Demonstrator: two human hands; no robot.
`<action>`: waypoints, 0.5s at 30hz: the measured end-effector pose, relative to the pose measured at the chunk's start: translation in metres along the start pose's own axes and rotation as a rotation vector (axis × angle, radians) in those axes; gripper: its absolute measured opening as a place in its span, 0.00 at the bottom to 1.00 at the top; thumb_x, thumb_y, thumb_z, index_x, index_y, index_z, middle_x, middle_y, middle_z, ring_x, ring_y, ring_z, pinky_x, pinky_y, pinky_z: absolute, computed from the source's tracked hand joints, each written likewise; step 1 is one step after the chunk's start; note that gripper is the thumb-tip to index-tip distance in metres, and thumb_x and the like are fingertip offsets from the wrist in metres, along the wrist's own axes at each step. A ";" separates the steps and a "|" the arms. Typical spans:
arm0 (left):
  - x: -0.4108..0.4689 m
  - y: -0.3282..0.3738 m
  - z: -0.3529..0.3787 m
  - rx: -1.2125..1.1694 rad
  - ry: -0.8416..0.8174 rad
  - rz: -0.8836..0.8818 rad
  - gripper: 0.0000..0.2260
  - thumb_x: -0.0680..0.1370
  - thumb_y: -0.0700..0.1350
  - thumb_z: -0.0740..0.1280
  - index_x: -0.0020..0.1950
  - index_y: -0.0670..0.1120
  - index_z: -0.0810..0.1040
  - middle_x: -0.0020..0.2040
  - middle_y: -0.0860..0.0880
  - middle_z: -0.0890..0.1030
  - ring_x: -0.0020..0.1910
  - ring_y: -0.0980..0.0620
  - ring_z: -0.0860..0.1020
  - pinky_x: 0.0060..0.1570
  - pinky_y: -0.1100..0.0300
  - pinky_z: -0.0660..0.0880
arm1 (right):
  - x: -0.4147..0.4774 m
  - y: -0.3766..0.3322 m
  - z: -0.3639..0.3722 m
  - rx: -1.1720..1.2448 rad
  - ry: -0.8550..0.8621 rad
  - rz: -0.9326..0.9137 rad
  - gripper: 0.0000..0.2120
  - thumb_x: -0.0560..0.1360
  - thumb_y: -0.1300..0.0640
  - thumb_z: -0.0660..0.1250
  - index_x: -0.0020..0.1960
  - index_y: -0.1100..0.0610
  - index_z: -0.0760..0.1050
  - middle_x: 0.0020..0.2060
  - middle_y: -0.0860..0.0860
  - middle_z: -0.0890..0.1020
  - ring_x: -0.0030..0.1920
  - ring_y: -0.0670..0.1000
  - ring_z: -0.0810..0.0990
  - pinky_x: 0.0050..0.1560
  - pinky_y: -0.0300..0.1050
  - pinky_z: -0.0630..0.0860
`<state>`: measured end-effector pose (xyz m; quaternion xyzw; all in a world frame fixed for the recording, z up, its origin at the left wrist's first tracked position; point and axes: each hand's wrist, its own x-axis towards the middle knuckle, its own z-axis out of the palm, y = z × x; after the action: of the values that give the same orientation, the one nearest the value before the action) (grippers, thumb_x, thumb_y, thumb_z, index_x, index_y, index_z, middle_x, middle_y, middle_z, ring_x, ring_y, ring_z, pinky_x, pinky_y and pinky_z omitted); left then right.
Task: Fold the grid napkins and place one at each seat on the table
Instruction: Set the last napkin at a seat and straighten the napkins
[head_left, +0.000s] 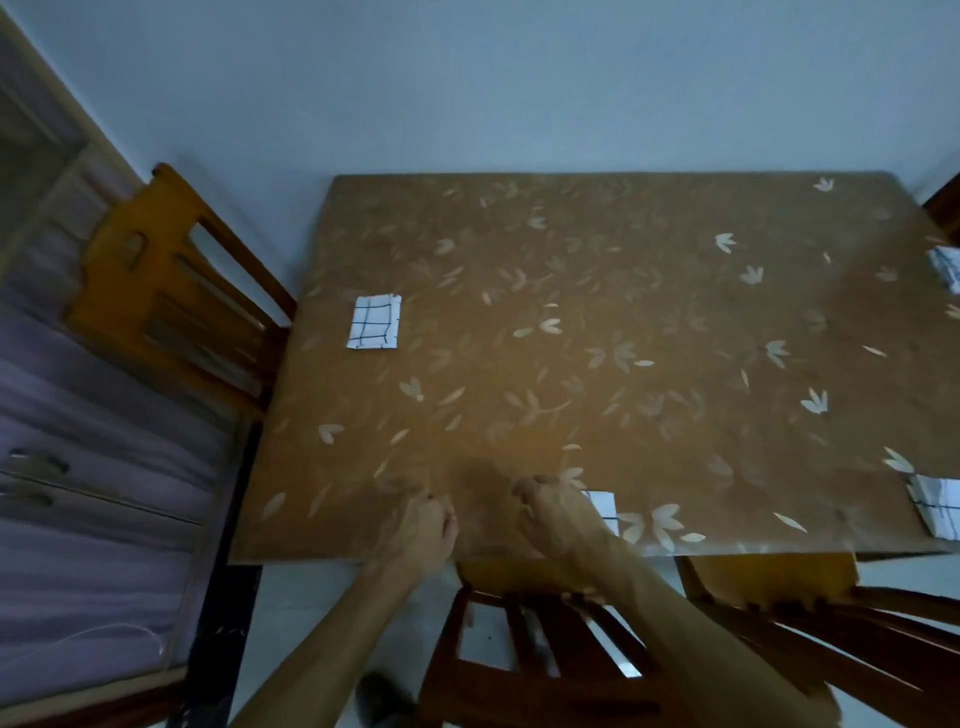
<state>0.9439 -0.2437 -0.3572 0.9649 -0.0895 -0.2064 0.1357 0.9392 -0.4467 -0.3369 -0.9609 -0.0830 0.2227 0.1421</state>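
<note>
1. The table (623, 322) fills the middle of the frame. It is covered in a brown cloth with pale leaves, and its top edge meets the wall.
2. Four chairs mark the seats, which probably explains where the napkins lie.
   - The left chair (171, 291) stands at the table's left side.
   - The near chair (545, 670) is at the lower edge, under the arms.
   - The right chair (779, 577) is at lower right.
   - Only a corner of the far chair (946, 205) shows, at upper right.
3. The right hand (556, 512) reaches in from the bottom of the frame and lies over the left part of the near napkin (602, 506). It seems to be setting the napkin down above the near chair. The fingers look bent, but blur hides whether they pinch the cloth or only press it.
4. The left hand (428, 525) is just beside the right one, over bare cloth at the table's lower edge. Its fingers are curled in, and nothing shows in them.
5. Three more folded white grid napkins lie flat near the table's edges.
   - The left napkin (375, 322) is at middle left, before the left chair.
   - The low napkin (937, 506) is at the right edge, lower down.
   - The high napkin (945, 267) is at the right edge, higher up and cut off by the frame.
6. The near napkin looks like the last one needed.
</note>
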 end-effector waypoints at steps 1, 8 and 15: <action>-0.008 -0.015 -0.010 -0.004 -0.003 -0.004 0.10 0.82 0.47 0.60 0.54 0.47 0.81 0.54 0.48 0.82 0.51 0.48 0.81 0.47 0.56 0.76 | 0.001 -0.015 -0.001 0.020 0.006 0.002 0.18 0.76 0.55 0.62 0.64 0.58 0.76 0.57 0.57 0.81 0.54 0.60 0.81 0.51 0.52 0.79; -0.049 -0.124 -0.081 -0.129 0.128 -0.043 0.08 0.80 0.46 0.64 0.50 0.47 0.83 0.49 0.48 0.85 0.49 0.48 0.82 0.41 0.63 0.69 | 0.012 -0.135 0.003 0.140 0.055 0.034 0.20 0.76 0.54 0.61 0.67 0.54 0.75 0.58 0.53 0.83 0.55 0.56 0.82 0.54 0.50 0.80; -0.074 -0.213 -0.123 -0.246 0.164 -0.074 0.07 0.80 0.50 0.65 0.50 0.52 0.82 0.49 0.51 0.85 0.48 0.50 0.82 0.46 0.56 0.80 | 0.029 -0.239 -0.006 0.196 0.072 0.034 0.18 0.76 0.56 0.61 0.65 0.54 0.77 0.56 0.52 0.85 0.55 0.54 0.83 0.56 0.47 0.80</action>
<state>0.9539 0.0021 -0.2853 0.9571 -0.0166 -0.1414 0.2522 0.9447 -0.2157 -0.2694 -0.9511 -0.0395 0.1972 0.2345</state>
